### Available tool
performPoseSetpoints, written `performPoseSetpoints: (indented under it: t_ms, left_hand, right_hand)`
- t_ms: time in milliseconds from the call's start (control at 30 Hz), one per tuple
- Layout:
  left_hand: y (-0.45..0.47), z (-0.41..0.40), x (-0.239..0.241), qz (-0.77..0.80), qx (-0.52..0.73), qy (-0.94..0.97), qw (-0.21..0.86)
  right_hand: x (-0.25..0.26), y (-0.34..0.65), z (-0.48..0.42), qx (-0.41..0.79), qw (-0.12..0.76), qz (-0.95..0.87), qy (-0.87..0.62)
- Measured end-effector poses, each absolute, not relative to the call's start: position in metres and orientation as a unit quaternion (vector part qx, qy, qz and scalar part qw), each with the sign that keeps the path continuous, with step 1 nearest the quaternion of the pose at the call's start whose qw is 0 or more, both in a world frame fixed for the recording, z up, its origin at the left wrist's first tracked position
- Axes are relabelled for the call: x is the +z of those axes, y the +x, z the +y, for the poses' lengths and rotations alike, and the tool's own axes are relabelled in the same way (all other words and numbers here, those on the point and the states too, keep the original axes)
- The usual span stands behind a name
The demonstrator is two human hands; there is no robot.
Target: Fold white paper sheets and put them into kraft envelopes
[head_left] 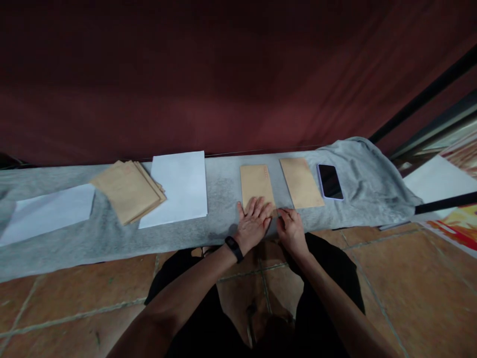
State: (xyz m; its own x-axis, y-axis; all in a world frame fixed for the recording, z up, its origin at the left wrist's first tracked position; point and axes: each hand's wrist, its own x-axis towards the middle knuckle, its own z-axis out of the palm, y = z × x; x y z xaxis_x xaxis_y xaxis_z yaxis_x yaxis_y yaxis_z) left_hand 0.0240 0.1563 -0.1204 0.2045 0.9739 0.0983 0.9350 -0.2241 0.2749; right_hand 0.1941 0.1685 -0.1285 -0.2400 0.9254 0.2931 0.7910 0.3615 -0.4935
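Evidently, your working surface is the long bench draped in grey cloth [223, 196], and since that cover looks soft, it pays to press evenly and not hard in one spot. Left of centre on it lie the white sheets [181, 184], with the stack of brown envelopes [128, 191] overlapping their left side; a narrower white sheet [52, 209] lies further left. The brown envelope [257, 181] you are working on lies flat right in front of you, its near end under your fingers, and a second brown envelope [301, 183] lies just to its right, apart from it.

For a clean result, keep that envelope square to you, hold it firmly with one palm, and run the other fingers along the near edge without dragging the paper askew.

Your left hand [253, 223] is spread palm down, fingers slightly parted, resting on the near part of the envelope and gripping nothing. Your right hand [292, 228] is curled at its near right corner; whether the fingertips pinch the paper, you cannot tell from this view. The two hands are close beside each other. Past the second envelope lies the smartphone [330, 182], clear of both hands.
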Motion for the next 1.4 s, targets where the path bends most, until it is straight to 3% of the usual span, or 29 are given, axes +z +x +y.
performPoseSetpoints:
  t_ms: [300, 567, 667, 933, 1100, 1400]
  left_hand:
    - [0.024, 0.156, -0.122, 0.62, 0.105, 0.775, 0.064]
    - [0.023, 0.156, -0.126, 0.618, 0.106, 0.776, 0.061]
    - [0.023, 0.156, -0.125, 0.616, 0.108, 0.778, 0.06]
    - [0.025, 0.157, -0.12, 0.625, 0.107, 0.768, 0.085]
    - [0.028, 0.161, -0.115, 0.627, 0.099, 0.767, 0.1]
    - [0.022, 0.172, -0.103, 0.598, 0.222, 0.759, 0.131]
  right_hand:
    - [-0.122, 0.191, 0.179, 0.253, 0.319, -0.71, -0.574]
    - [-0.123, 0.185, 0.187, 0.582, 0.414, -0.401, -0.573]
    - [-0.123, 0.182, 0.186, 0.645, 0.418, -0.317, -0.556]
    - [-0.117, 0.178, 0.187, 0.662, 0.381, -0.332, -0.554]
    - [-0.117, 0.165, 0.189, 0.591, 0.379, -0.43, -0.568]
    - [-0.114, 0.181, 0.208, 0.513, 0.514, -0.371, -0.579]
